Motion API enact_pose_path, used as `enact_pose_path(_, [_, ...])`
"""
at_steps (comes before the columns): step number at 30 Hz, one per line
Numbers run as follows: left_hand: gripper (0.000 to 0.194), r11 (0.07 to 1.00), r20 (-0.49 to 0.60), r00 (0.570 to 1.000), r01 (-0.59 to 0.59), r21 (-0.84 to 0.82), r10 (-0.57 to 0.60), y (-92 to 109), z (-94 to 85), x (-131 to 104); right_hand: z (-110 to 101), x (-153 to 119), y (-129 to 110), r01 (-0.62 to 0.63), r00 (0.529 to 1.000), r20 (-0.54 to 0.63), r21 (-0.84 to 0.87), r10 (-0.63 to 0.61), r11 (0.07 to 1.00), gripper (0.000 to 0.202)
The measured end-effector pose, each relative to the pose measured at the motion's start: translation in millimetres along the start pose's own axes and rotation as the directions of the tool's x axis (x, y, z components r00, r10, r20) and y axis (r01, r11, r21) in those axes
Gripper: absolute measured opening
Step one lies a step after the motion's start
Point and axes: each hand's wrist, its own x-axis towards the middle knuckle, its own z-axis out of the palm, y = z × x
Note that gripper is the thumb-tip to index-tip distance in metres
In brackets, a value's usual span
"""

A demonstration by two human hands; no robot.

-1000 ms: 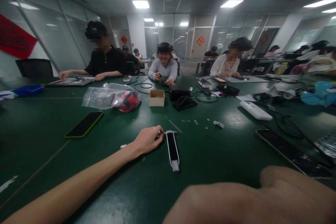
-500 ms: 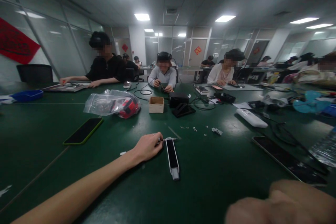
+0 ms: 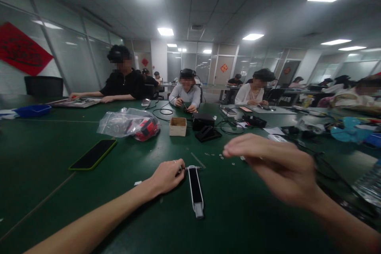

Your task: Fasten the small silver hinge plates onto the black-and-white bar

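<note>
My left hand (image 3: 169,175) rests on the green table, its fingers curled closed beside the top end of a narrow black strip in a white frame (image 3: 195,186). A thin rod-like piece (image 3: 200,167) crosses that end and reaches toward the fingertips; what they pinch is hidden. The strip's near end has a pale grey block (image 3: 199,210). My right hand (image 3: 276,166) hovers over the table at the right, slightly blurred, fingers stretched out to the left, with nothing visible in it. Below its fingertips lie several small light bits (image 3: 221,157), shaped like nuts.
A green-edged phone (image 3: 93,154) lies at left. Farther back are a plastic bag with red items (image 3: 131,123), a small open box (image 3: 177,127) and a black stand (image 3: 208,133). Cables, a blue fan (image 3: 349,129) and a clear bottle (image 3: 370,182) crowd the right. People sit opposite.
My right hand has risen from the lower right corner and moved forward and left, its fingers now extended. My left hand stays by the strip. The view has tilted up slightly.
</note>
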Motion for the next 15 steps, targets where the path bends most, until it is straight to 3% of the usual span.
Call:
enact_pose_path(2, [0.014, 1.0, 0.022, 1.0, -0.002, -0.025, 0.003, -1, -0.1, 0, 1, 30, 27, -0.176, 0.973, 0.137, -0.073, 0.184, 0.982, 0.033])
enact_pose_path(3, [0.014, 1.0, 0.021, 1.0, 0.0, -0.025, 0.001, -1, 0.0, 0, 3, 39, 46, -0.232, 0.937, 0.229, -0.153, 0.263, 0.961, 0.03])
enact_pose_path(5, [0.015, 1.0, 0.012, 1.0, -0.001, -0.022, 0.002, -2, -0.1, 0, 9, 44, 85, -0.328, 0.834, 0.339, -0.329, 0.435, 0.885, 0.024])
enact_pose_path(7, [0.016, 1.0, 0.018, 1.0, -0.003, -0.022, 0.004, -1, -1.0, 1, 19, 35, 120, -0.425, 0.698, 0.393, -0.446, 0.599, 0.788, 0.016])
enact_pose_path(10, [0.017, 1.0, 0.041, 0.999, 0.005, -0.014, -0.004, 1, -3.0, 1, 35, 17, 149, -0.477, 0.557, 0.46, -0.505, 0.692, 0.72, 0.013])
enact_pose_path(12, [0.016, 1.0, 0.04, 0.999, 0.014, 0.001, -0.014, 2, -3.8, 1, 42, 11, 155, -0.485, 0.528, 0.469, -0.518, 0.708, 0.705, 0.011])
enact_pose_path(15, [0.016, 1.0, 0.035, 0.999, 0.015, 0.017, -0.016, 2, -3.5, 1, 47, 8, 158, -0.493, 0.545, 0.462, -0.499, 0.7, 0.713, 0.004])
